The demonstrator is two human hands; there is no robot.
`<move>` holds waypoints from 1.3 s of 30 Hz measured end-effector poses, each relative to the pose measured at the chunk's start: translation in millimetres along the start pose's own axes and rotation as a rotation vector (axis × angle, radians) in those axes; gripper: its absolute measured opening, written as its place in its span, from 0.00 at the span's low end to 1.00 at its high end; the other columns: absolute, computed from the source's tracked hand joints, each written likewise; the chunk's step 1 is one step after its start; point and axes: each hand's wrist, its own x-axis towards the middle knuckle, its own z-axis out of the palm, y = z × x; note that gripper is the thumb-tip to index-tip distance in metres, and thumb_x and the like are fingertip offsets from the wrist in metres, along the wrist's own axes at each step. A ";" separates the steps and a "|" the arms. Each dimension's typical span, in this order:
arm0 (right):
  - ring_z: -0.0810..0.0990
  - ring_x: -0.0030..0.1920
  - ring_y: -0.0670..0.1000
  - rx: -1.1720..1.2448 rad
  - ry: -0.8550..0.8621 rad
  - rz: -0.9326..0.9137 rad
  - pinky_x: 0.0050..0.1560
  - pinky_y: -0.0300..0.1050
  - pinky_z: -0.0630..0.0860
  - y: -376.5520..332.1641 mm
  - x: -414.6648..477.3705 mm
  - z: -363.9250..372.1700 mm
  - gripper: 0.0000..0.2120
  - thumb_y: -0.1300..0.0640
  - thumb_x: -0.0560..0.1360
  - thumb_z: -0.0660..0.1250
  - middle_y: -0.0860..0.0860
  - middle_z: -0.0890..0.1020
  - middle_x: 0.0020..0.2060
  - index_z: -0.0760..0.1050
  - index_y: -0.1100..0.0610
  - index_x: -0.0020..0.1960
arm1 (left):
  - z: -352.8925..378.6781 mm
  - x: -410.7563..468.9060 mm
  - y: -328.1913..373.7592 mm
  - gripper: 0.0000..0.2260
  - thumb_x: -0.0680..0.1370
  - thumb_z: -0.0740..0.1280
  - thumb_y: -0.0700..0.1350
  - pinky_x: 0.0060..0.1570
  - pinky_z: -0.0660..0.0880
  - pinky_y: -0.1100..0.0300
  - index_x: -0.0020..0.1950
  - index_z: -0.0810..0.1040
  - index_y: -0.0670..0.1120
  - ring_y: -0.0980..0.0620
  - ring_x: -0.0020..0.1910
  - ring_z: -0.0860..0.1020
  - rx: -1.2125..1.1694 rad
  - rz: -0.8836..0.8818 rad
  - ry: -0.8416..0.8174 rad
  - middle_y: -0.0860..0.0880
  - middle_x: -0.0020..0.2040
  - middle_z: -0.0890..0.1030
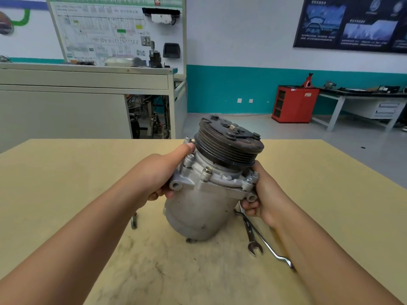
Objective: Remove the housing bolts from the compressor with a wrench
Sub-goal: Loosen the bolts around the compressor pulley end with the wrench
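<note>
A grey metal compressor (198, 208) with a dark ribbed pulley (229, 142) on top stands tilted on the tan table (88, 172). Several housing bolts, such as one bolt (207, 171), stick up from its flange below the pulley. My left hand (163, 175) grips the flange's left side, thumb up against the pulley. My right hand (262, 192) grips the flange's right side, fingers curled under a mounting ear. Two wrenches lie on the table to the right of the compressor: an open-end wrench (251, 234) and an offset wrench (268, 247), partly hidden by my right forearm.
A small metal piece (134, 221) lies on the table under my left forearm. Beyond the table stand a grey cabinet (66, 106) with a training board, a red tool cabinet (293, 104) and a workbench (363, 102) along the teal wall.
</note>
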 end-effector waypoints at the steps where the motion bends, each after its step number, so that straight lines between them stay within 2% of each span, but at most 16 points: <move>1: 0.62 0.16 0.45 0.004 0.000 0.002 0.20 0.32 0.54 0.3 0.2 0.1 0.26 0.36 0.75 0.53 0.47 0.65 0.18 0.65 0.52 0.25 | 0.1 -0.2 -0.1 0.30 0.67 0.57 0.73 0.18 0.57 0.67 0.30 0.67 0.45 0.53 0.17 0.63 -0.002 0.002 -0.001 0.47 0.19 0.71; 6: 0.60 0.18 0.47 0.018 0.001 -0.004 0.23 0.33 0.53 1.1 1.2 -0.7 0.24 0.35 0.74 0.54 0.48 0.64 0.19 0.65 0.51 0.27 | 0.6 -1.2 -0.2 0.29 0.68 0.57 0.72 0.21 0.58 0.66 0.30 0.68 0.45 0.53 0.17 0.63 -0.010 0.010 0.003 0.46 0.19 0.71; 9: 0.59 0.19 0.47 0.020 -0.007 0.001 0.24 0.33 0.53 0.7 1.1 -1.4 0.26 0.36 0.73 0.54 0.48 0.63 0.20 0.65 0.51 0.24 | 0.9 -1.6 -0.2 0.30 0.68 0.57 0.72 0.22 0.59 0.65 0.29 0.68 0.45 0.53 0.18 0.63 -0.015 0.012 -0.001 0.46 0.19 0.71; 11: 0.61 0.18 0.47 -0.012 -0.005 0.004 0.22 0.33 0.55 0.3 -0.1 -2.3 0.30 0.35 0.74 0.53 0.48 0.63 0.19 0.67 0.51 0.21 | 1.0 -1.5 0.0 0.30 0.69 0.57 0.72 0.22 0.59 0.64 0.29 0.68 0.45 0.53 0.18 0.63 -0.019 0.013 0.000 0.46 0.19 0.71; 13: 0.66 0.17 0.48 -0.098 0.028 -0.004 0.22 0.35 0.60 -1.2 -1.7 -5.5 0.32 0.32 0.76 0.49 0.50 0.67 0.18 0.72 0.52 0.24 | 1.4 -0.9 -0.1 0.30 0.69 0.57 0.72 0.23 0.59 0.64 0.29 0.68 0.44 0.53 0.18 0.64 -0.017 0.014 0.002 0.47 0.19 0.71; 16: 0.69 0.20 0.47 -0.343 0.155 -0.081 0.26 0.38 0.64 -4.9 -4.4 -21.2 0.34 0.36 0.79 0.45 0.52 0.75 0.19 0.75 0.58 0.34 | 2.2 0.5 -1.7 0.30 0.70 0.56 0.72 0.23 0.59 0.64 0.29 0.69 0.44 0.54 0.17 0.64 -0.012 0.017 0.021 0.47 0.18 0.70; 19: 0.71 0.23 0.44 -0.748 0.225 -0.202 0.29 0.39 0.66 -2.4 -14.0 -42.4 0.22 0.47 0.80 0.58 0.49 0.78 0.24 0.77 0.58 0.34 | 4.2 1.0 -3.6 0.30 0.69 0.57 0.73 0.24 0.59 0.64 0.30 0.67 0.44 0.54 0.18 0.64 -0.026 0.019 0.055 0.48 0.18 0.70; 22: 0.75 0.35 0.46 -1.074 0.112 -0.169 0.33 0.40 0.68 7.7 -25.5 -48.7 0.10 0.48 0.72 0.70 0.49 0.79 0.34 0.77 0.53 0.37 | 6.3 0.4 -3.8 0.31 0.67 0.57 0.73 0.27 0.60 0.62 0.30 0.68 0.44 0.52 0.21 0.65 -0.037 0.012 0.091 0.48 0.18 0.69; 24: 0.77 0.38 0.48 -1.182 0.027 -0.109 0.35 0.41 0.69 13.4 -28.9 -42.4 0.11 0.46 0.69 0.73 0.49 0.80 0.37 0.79 0.54 0.39 | 6.7 -0.4 -2.9 0.31 0.67 0.57 0.73 0.28 0.60 0.61 0.29 0.68 0.44 0.51 0.22 0.65 -0.047 0.007 0.095 0.48 0.18 0.69; 26: 0.80 0.42 0.52 -1.329 0.019 -0.088 0.36 0.42 0.69 18.0 -27.2 -35.3 0.14 0.47 0.69 0.72 0.53 0.82 0.40 0.80 0.58 0.42 | 6.9 -1.4 -2.7 0.31 0.67 0.57 0.73 0.28 0.60 0.61 0.29 0.67 0.44 0.51 0.23 0.65 -0.058 -0.002 0.097 0.48 0.18 0.69; 28: 0.79 0.39 0.54 -1.450 0.047 -0.083 0.33 0.41 0.68 21.4 -24.1 -32.5 0.10 0.51 0.70 0.69 0.53 0.79 0.37 0.78 0.59 0.40 | 7.5 -1.7 -2.7 0.31 0.69 0.57 0.73 0.29 0.60 0.61 0.29 0.67 0.43 0.50 0.23 0.64 -0.063 -0.007 0.101 0.48 0.18 0.69; 31: 0.69 0.30 0.50 -1.487 0.119 -0.072 0.27 0.40 0.60 23.5 -22.8 -36.2 0.11 0.53 0.70 0.66 0.49 0.69 0.29 0.67 0.55 0.33 | 8.8 -2.0 -2.0 0.31 0.70 0.58 0.72 0.28 0.59 0.61 0.29 0.67 0.43 0.51 0.22 0.63 -0.073 -0.010 0.105 0.47 0.18 0.68; 35: 0.66 0.28 0.47 -1.523 0.282 -0.080 0.25 0.39 0.58 22.8 -22.1 -44.8 0.12 0.56 0.70 0.64 0.48 0.68 0.30 0.63 0.54 0.33 | 8.6 -2.3 -3.3 0.31 0.70 0.58 0.72 0.26 0.59 0.62 0.30 0.66 0.43 0.53 0.17 0.62 -0.087 -0.008 0.107 0.48 0.18 0.67; 39: 0.66 0.29 0.47 -1.545 0.350 -0.065 0.26 0.39 0.58 23.7 -20.9 -46.5 0.12 0.58 0.72 0.61 0.48 0.67 0.32 0.61 0.53 0.33 | 8.2 -3.4 -3.3 0.31 0.71 0.58 0.72 0.26 0.59 0.63 0.29 0.66 0.44 0.55 0.15 0.62 -0.087 -0.012 0.102 0.49 0.17 0.67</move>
